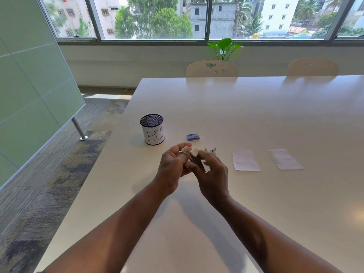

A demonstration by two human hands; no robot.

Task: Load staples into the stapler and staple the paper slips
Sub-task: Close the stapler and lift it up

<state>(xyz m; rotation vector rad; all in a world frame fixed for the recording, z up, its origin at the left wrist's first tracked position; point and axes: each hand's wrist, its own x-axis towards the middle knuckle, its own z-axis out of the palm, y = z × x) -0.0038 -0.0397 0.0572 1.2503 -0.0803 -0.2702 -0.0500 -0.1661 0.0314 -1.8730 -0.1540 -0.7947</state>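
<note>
My left hand (173, 166) and my right hand (212, 174) meet above the white table (256, 115), both closed around a small pale stapler (194, 154). Fingers hide most of the stapler. A light tip shows between the thumbs, and metal parts (211, 150) stick out behind my right fingers. I cannot tell whether any staples are in my hands. A small blue staple box (193, 137) lies just beyond the hands. Two white paper slips lie flat to the right, one nearer (246, 160) and one farther right (284, 159).
A black mesh cup (152, 129) with a white label reading "BI" stands at the left of the table near its edge. Two pale chairs (212, 68) stand at the far side, with a green plant (224, 47) under the window behind them.
</note>
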